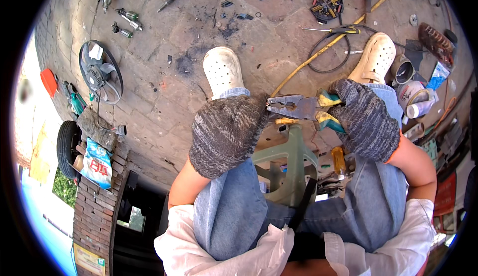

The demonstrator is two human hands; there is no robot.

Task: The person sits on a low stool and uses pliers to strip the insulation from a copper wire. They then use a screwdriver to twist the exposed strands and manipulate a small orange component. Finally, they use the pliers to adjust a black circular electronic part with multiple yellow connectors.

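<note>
My right hand [368, 119], in a grey knitted glove, is closed round the yellow-and-green handles of a pair of pliers [298, 107]. The plier jaws point left and are slightly parted. Their tips meet the fingertips of my left hand [226, 131], which wears a matching glove and has its fingers pinched together. Something small and shiny shows at the jaw tips; what the left fingers hold is mostly hidden. A yellow cable [318, 53] runs from the upper right down to the left fingertips, and I cannot tell whether it is held or passes behind.
Below my hands stands a green plastic stool [294, 164]. A screwdriver [343, 30] and a round brush plate [326, 4] lie ahead on the stone floor. At left are a black fan [99, 71] and motor armatures [128, 19]. Cans and bottles [417, 99] crowd the right.
</note>
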